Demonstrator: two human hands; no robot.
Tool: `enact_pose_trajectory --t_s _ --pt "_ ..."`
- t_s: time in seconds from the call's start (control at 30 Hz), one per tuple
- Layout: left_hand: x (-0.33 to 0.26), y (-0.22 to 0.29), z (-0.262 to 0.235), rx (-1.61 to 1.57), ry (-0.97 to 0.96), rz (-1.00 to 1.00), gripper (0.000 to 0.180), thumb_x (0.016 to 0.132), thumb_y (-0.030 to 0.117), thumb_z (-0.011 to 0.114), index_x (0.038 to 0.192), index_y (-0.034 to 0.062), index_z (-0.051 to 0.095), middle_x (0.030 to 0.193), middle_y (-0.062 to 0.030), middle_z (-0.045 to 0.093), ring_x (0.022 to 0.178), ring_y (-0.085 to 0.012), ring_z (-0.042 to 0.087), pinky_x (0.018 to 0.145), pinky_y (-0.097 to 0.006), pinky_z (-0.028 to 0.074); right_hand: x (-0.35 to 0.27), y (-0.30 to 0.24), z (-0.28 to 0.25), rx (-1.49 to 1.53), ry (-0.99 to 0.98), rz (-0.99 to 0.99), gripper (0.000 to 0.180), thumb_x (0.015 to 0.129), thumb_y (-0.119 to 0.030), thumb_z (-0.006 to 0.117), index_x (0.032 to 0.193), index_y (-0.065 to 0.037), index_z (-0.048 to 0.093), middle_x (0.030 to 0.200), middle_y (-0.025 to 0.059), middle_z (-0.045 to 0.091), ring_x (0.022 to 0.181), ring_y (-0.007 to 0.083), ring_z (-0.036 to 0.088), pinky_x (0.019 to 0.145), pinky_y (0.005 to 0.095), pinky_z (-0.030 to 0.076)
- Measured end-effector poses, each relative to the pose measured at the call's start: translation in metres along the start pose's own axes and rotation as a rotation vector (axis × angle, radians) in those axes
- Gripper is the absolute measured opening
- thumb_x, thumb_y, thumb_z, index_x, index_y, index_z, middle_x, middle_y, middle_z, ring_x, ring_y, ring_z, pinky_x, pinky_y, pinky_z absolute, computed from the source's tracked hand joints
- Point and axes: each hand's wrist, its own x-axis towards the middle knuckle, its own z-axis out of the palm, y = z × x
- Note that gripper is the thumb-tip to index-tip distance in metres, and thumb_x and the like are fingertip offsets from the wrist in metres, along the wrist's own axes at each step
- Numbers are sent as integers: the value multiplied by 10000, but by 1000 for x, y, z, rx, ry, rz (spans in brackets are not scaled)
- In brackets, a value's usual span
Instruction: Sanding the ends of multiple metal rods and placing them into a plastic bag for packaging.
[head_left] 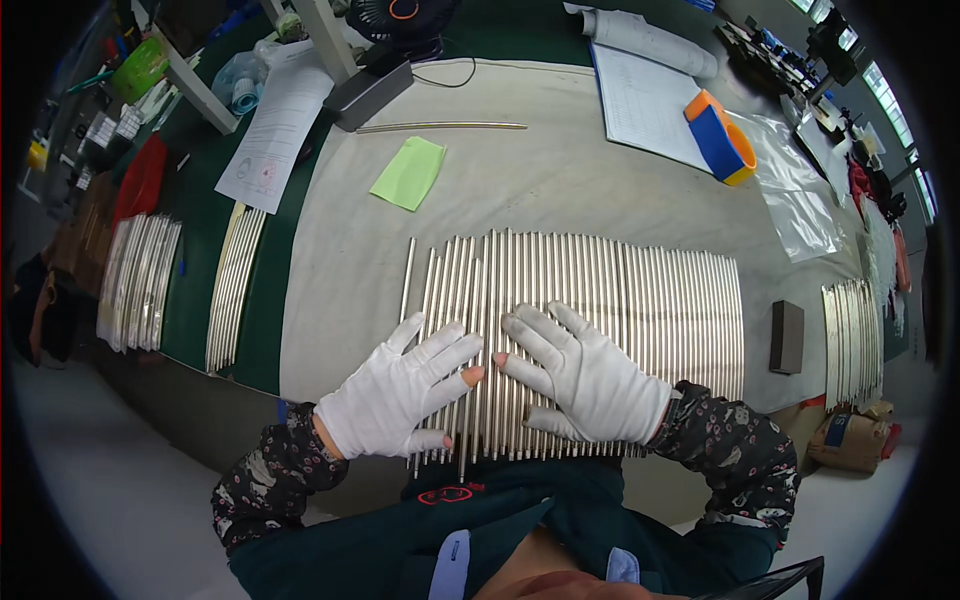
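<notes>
A wide row of shiny metal rods (680, 320) lies side by side on the pale cloth, their near ends close to my body. My left hand (395, 395), in a white glove with bare tips showing at some fingers, rests on the left part of the row with its fingers spread. My right hand (590, 385), gloved alike, lies flat across the middle rods, fingers apart. The rods at the left end sit unevenly, and one rod (408, 278) stands a little apart from the others. Neither hand grips anything.
Beyond the row lie a single rod (440, 126), a green paper slip (410, 173) and an orange-and-blue ring (722, 140) on a clipboard. A dark block (787, 337) and more rods (852, 340) are at the right. Rod bundles (236, 290) lie left; a fan (402, 18) stands behind.
</notes>
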Motion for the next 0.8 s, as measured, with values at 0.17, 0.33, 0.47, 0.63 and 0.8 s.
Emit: enact_pose_trajectory --t_s 0.17,0.33,0.47,0.63,0.8 --pt "1 -9 -11 77 -99 -21 828 697 490 684 1355 73 404 1407 -171 386 1301 -374 356 1067 -577 253 18 3 1 -2 -18 7 731 760 -437 664 1301 -5 428 1378 230 384 1316 365 356 1097 494 272" --pt "3 -1 -11 57 -60 -53 794 750 597 568 1228 -27 458 1340 -237 386 1260 -446 340 1051 -617 231 31 17 8 111 105 -163 654 809 -417 618 1258 31 457 1327 224 430 1306 358 372 1107 463 283" --pt "31 12 -10 104 -55 2 780 720 555 630 1209 -31 470 1324 -243 393 1249 -463 338 1047 -616 229 -14 67 -43 -181 384 180 473 808 -321 625 1139 5 536 1200 209 528 1177 345 490 1021 422 376" --pt "41 8 -4 123 -43 -41 745 717 501 664 1221 -16 480 1327 -228 402 1255 -425 352 1044 -620 219 -124 177 -92 -587 382 1207 451 750 -186 641 1161 -25 550 1150 163 571 1028 326 585 856 426 491" --pt "45 3 -5 116 -52 -39 740 771 548 579 1241 -11 459 1323 -229 411 1258 -432 354 1040 -628 216 -174 249 -91 -546 311 1557 520 792 -169 586 1287 -52 476 1334 184 474 1159 303 552 932 412 477"
